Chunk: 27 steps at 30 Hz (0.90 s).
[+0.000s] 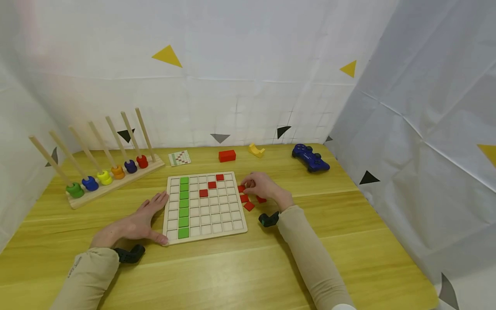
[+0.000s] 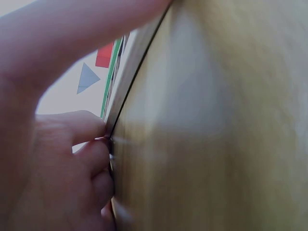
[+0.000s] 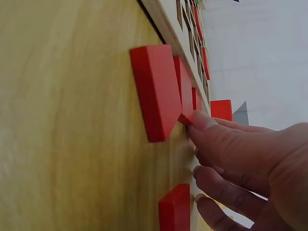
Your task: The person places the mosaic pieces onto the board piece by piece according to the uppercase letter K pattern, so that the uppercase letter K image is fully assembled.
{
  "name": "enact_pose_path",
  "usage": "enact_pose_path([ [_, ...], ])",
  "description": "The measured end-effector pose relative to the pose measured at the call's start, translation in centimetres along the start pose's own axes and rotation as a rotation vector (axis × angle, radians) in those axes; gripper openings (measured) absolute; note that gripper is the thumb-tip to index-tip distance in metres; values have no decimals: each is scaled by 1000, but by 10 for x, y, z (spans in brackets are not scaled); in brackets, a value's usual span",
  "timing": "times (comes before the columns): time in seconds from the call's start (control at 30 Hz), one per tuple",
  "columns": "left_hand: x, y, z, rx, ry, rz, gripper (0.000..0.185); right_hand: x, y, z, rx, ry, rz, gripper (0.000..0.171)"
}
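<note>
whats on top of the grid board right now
On the grid board: a column of green tiles and three red tiles in a diagonal. The left hand rests against its edge; nothing visibly hidden.

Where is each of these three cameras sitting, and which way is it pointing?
Head: worn on the head, looking forward and down at the table, the grid board, both forearms and hands.
Left wrist: at table level by the left hand, facing the board's edge; fingers touch it.
Right wrist: low by the right hand, facing the loose red tiles beside the board; a fingertip touches one.
Shared: all three views show the board; head and right wrist both show the loose red tiles.
</note>
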<state>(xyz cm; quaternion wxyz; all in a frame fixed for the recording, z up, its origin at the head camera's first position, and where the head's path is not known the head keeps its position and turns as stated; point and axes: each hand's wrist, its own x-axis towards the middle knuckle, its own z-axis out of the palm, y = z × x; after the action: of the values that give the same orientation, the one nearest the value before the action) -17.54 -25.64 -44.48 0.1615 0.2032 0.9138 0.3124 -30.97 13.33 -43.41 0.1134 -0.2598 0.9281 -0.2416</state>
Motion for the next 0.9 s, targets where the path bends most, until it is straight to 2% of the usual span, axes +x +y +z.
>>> enact_pose_path([
  [0.27,0,-1,1,-1,-2,-14,135,1,0,1,-23,9,1,21],
  [0.63,0,0,0,0,-3,-9,135,1,-1,1,-56,6,-11,22],
  [0.9,0,-1,0,6,-2,-18,135,1,-4,-1,-25,1,8,21],
])
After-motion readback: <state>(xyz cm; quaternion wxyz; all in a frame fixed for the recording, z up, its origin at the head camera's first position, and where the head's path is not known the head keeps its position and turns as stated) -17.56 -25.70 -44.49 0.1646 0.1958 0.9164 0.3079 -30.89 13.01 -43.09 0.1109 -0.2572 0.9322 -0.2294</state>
